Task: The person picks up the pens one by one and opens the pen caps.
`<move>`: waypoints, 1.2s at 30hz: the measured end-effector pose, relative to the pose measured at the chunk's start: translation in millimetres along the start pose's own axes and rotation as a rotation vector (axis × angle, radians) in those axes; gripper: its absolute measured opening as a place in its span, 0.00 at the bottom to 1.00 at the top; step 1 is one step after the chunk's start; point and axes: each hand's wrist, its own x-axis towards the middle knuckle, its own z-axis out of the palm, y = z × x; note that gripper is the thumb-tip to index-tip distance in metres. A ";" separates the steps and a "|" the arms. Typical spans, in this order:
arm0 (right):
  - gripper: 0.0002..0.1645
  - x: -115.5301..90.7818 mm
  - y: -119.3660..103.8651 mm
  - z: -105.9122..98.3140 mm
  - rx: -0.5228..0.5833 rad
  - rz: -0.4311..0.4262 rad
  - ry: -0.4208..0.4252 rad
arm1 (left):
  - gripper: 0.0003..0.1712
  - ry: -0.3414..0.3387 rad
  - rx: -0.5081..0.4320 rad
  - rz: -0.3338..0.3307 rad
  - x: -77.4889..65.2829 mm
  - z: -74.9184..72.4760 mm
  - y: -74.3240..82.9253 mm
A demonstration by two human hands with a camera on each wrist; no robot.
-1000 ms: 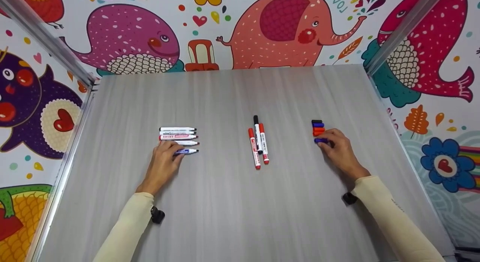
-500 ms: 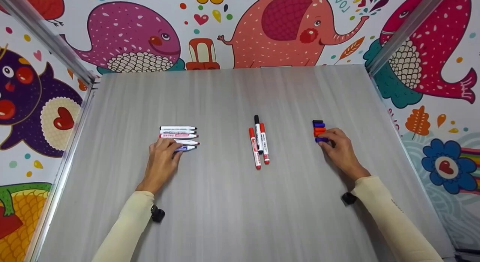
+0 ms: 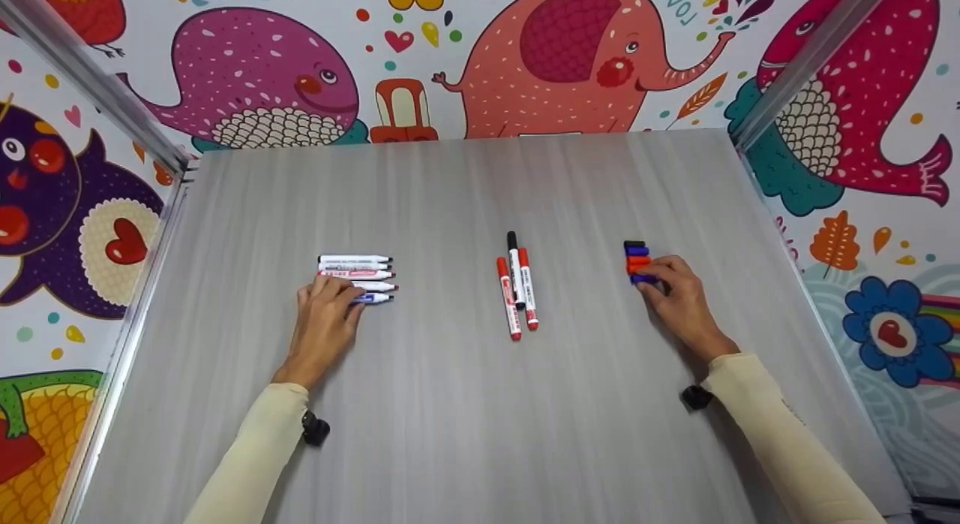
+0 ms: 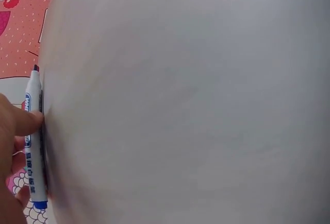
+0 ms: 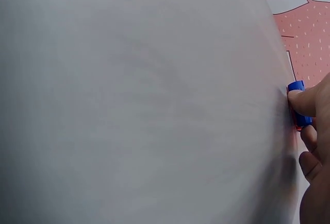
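Observation:
At the near end of a row of uncapped markers (image 3: 356, 274) on the table, my left hand (image 3: 321, 329) pinches a blue whiteboard marker (image 4: 35, 152) between thumb and fingers. It lies parallel to the others, tip pointing right, partly covered by the fingers in the head view. Over on the right, my right hand (image 3: 679, 302) pinches a blue cap (image 5: 299, 105) between thumb and fingers. That cap sits at the near end of a short column of caps, among them a black cap (image 3: 634, 244), another blue cap (image 3: 637, 251) and orange-red ones (image 3: 637, 260).
Between the hands, three capped markers lie close together on the grey wood-grain table (image 3: 465, 419): a black-capped marker (image 3: 514, 261), a red-capped marker (image 3: 509, 299) and another red-capped marker (image 3: 529, 287). Walls printed with cartoon animals (image 3: 570, 66) border the table at the back and sides.
My left hand has slid the blue marker away from me and slightly left, close against the row. My right hand with the blue cap has barely moved.

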 end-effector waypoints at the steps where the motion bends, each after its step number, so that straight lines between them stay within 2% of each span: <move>1: 0.15 -0.1 0.1 0.1 0.001 -0.003 0.001 | 0.12 0.002 -0.002 0.006 0.1 0.1 -0.3; 6: 0.15 -0.5 0.6 0.4 0.003 -0.003 0.008 | 0.12 0.007 -0.014 0.024 0.6 0.3 -1.0; 25: 0.15 0.0 -1.5 1.3 -0.006 -0.008 0.029 | 0.13 0.025 -0.048 0.011 -0.4 -1.9 2.2; 29: 0.15 0.5 -2.5 1.6 -0.010 -0.029 0.029 | 0.12 0.022 -0.044 0.013 -0.3 -1.7 5.7; 36: 0.16 3.1 -3.5 4.0 -0.047 -0.130 0.044 | 0.12 0.025 -0.046 0.016 -1.0 -0.2 15.3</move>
